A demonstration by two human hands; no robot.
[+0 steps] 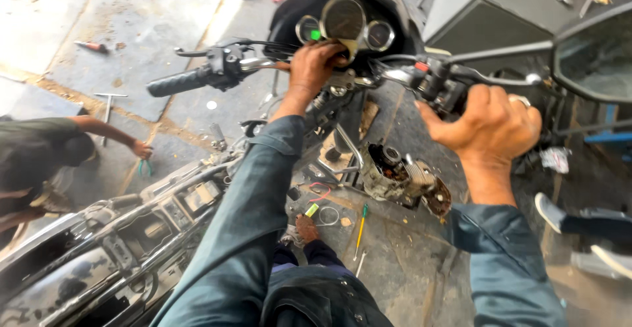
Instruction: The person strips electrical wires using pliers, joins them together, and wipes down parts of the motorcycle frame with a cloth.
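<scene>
I look down on a stripped motorcycle with its frame (131,228) bare. My left hand (313,67) reaches to the middle of the handlebar, fingers closed on a part just below the round gauge cluster (342,21). My right hand (490,126) is wrapped around the right handlebar grip, beside the switch housing (434,80) and brake lever. The left grip (178,82) sticks out free to the left. Both arms wear dark teal sleeves.
An engine part (395,175) lies on the concrete floor below the bars, with a screwdriver (361,225) and small bits beside it. Another person (39,156) crouches at left, hand on pliers. A T-wrench (107,103) lies further back. A grey cabinet (500,11) with tools stands upper right, a mirror (592,57) beside it.
</scene>
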